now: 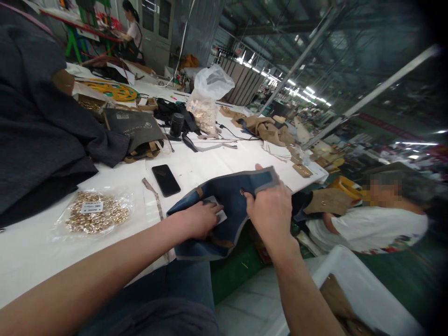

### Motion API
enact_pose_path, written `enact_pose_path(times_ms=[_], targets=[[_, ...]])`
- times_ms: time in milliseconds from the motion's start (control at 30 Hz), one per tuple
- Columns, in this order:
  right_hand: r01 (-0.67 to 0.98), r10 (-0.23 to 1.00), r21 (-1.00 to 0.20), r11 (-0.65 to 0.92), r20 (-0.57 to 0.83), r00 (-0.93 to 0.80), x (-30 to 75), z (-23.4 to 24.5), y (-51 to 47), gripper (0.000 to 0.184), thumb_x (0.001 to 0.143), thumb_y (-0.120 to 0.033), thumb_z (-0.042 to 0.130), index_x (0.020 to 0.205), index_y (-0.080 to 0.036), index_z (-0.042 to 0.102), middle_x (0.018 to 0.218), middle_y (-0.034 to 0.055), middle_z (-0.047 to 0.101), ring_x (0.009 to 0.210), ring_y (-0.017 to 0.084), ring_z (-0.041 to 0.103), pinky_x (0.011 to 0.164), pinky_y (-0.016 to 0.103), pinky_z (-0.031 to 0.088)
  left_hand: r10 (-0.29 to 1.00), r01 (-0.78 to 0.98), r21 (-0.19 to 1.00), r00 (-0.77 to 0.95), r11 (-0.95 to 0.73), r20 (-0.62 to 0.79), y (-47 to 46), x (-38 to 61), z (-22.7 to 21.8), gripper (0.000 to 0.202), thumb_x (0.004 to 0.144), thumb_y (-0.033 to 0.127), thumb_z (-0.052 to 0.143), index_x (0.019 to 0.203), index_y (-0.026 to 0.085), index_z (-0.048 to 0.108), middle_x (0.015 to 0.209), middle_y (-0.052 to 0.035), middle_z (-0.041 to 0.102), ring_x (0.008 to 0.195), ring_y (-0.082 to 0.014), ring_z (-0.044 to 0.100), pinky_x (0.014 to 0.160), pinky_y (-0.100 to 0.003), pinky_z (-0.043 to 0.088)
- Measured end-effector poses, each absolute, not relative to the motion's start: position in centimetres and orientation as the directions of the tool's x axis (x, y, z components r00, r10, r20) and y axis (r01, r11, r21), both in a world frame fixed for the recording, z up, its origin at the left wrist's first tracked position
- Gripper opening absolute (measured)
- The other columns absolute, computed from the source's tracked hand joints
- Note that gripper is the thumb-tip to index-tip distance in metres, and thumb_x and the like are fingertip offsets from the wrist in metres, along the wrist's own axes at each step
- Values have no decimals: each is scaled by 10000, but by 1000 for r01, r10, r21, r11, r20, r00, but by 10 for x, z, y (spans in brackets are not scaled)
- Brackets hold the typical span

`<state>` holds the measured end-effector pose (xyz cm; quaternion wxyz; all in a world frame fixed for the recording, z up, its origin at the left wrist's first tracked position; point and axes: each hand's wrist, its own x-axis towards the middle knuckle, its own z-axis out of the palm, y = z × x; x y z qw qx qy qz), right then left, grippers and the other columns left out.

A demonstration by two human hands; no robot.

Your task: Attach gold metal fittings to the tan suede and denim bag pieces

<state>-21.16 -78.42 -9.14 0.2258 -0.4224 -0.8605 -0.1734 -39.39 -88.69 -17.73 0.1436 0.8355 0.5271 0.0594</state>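
A dark blue fabric piece [231, 193] with grey edging and small brown tabs lies partly on the table's front edge and partly over my lap. My right hand [271, 210] is closed round its right end, the thumb beside a small metal fitting [242, 191] on the cloth. On the left part of the cloth, my left hand [201, 219] has its fingers bent over a small white card [221, 215], pressed against the fabric. Its thumb is hidden.
On the white table [210, 163] are a phone [165, 180], a clear bag of gold-coloured metal parts [98, 214], dark cloth [42, 121] and a plastic bag [206, 102]. A white bin [364, 280] stands at lower right, near a seated person [381, 224].
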Motion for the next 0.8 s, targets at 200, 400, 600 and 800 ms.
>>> enact_pose_path(times_ms=[200, 400, 600, 800], targets=[[642, 418, 156, 751, 640, -645, -247, -45, -806, 723, 1062, -123, 339, 1778, -223, 341, 1756, 149, 334, 1681, 300, 328, 1432, 641, 275, 921, 838, 531, 298, -127, -250, -957, -404, -124, 837, 1037, 879, 441, 1274, 159, 795, 1141, -207, 802, 1069, -435, 771, 905, -527, 546], [117, 34, 266, 957, 297, -954, -304, -43, -821, 443, 1085, -120, 396, 1403, -175, 700, 1557, 109, 574, 1606, 230, 439, 1473, 580, 256, 924, 954, 117, 298, -278, -238, -958, -395, -159, 774, 807, 486, 983, 1376, 56, 682, 1297, -240, 749, 1135, -420, 722, 1057, -579, 518], [-208, -180, 180, 961, -160, -971, -338, -108, -805, 798, 988, -291, 735, 1714, -259, 405, 1467, 115, 647, 1372, 239, 621, 1232, 425, 510, 912, 900, 162, 410, -405, 0, -986, -386, -164, 255, 913, 131, 690, 1162, 119, 746, 1155, -209, 766, 1084, -410, 719, 1030, -605, 530], [6, 43, 89, 996, -417, -908, -346, -151, -785, 526, 923, -543, 767, 1273, -151, 759, 1246, 128, 738, 1193, 334, 717, 1067, 450, 575, 944, 623, 782, -255, -5, 209, -1016, -438, -122, 381, 1082, 615, 657, 1176, 268, 783, 1345, -81, 759, 1241, -317, 701, 1114, -467, 546]])
